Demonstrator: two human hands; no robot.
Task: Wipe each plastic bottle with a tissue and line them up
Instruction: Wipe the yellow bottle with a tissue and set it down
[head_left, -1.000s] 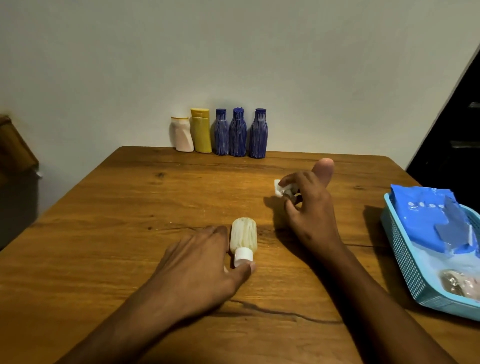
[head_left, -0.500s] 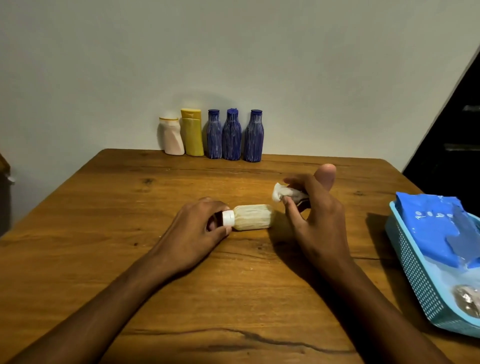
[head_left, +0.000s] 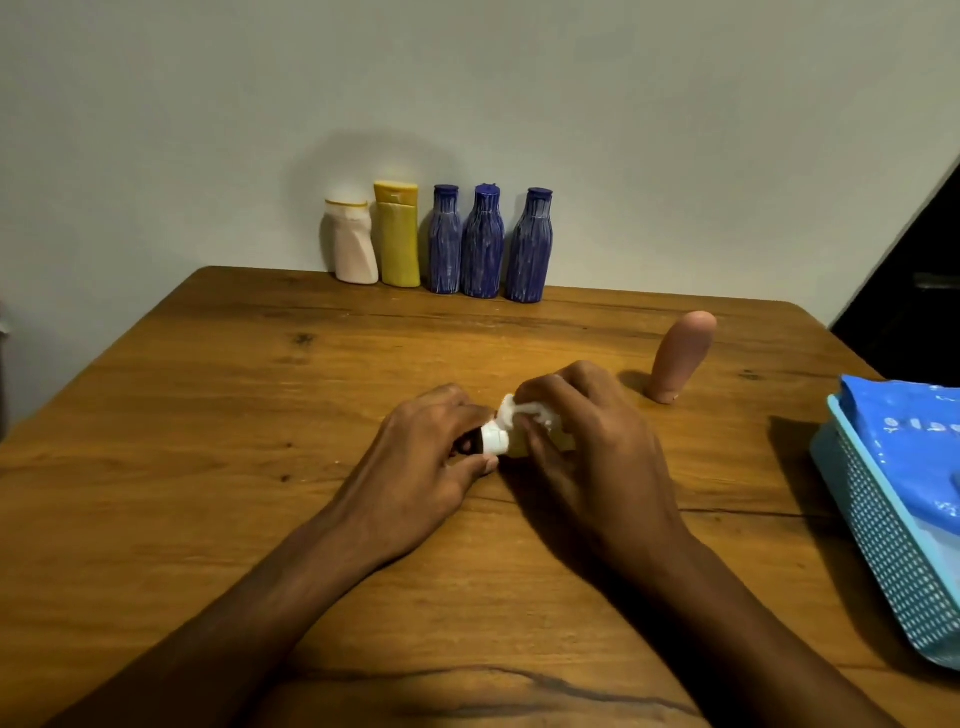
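A small cream bottle with a white cap lies on its side in the middle of the wooden table. My left hand pinches its cap end. My right hand holds a crumpled white tissue and presses it over the bottle's body, which is mostly hidden. At the back edge by the wall stands a row: a pale pink-white bottle, a yellow bottle and three blue bottles. A rounded pink bottle stands alone behind my right hand.
A light blue plastic basket sits at the table's right edge, with a blue tissue pack inside. A dark opening lies beyond the table's far right corner.
My right hand has come down with the tissue onto the cream bottle, uncovering the pink bottle behind it. My left hand keeps its hold on the cap end.
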